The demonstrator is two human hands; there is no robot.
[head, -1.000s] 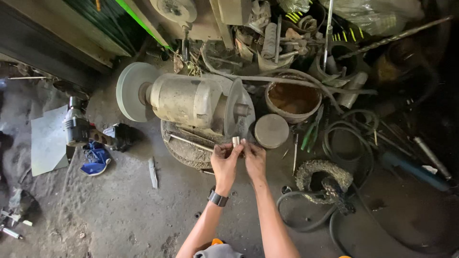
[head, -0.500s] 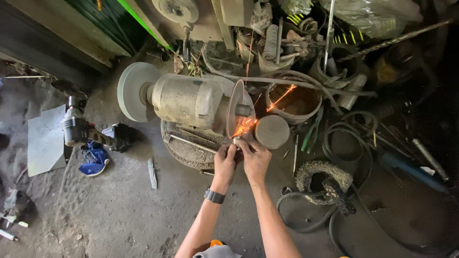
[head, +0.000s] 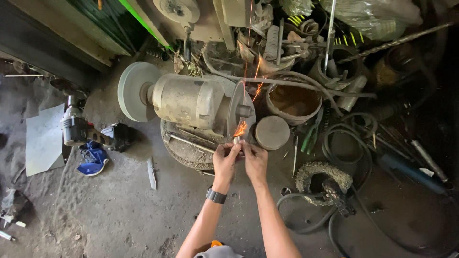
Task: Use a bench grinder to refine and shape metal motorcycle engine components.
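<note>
A dusty grey double-ended bench grinder point(head: 191, 100) lies on the concrete floor point(head: 119, 210), and everything else sits around it. At the grinder's right end, the left hand point(head: 225, 160) and the right hand point(head: 255, 161) meet, fingertips pinched together on a small pale metal piece point(head: 236, 140) that they press up against the thin grey grinding wheel point(head: 240, 113). Both hands are closed on the piece, one from either side, probably to keep so short a part steady against the wheel. Orange sparks point(head: 241, 128) flare at the point of contact and streak upward past the wheel. The left wrist wears a dark wristwatch point(head: 216, 195).

At the grinder's left end is a broad pale grinding disc point(head: 131, 91). Just to the right of the grinder's working wheel lies a round grey metal lid point(head: 272, 132), and beyond it a rusty round bucket point(head: 293, 99) holding brown liquid (perhaps for cooling, though that is a guess). Further right of the grinder, black rubber hoses point(head: 344, 143) coil on the floor. Left of the grinder rests a small black angle grinder point(head: 86, 131) beside a blue cloth point(head: 93, 160), with a flat grey metal sheet point(head: 44, 138) further left.
</note>
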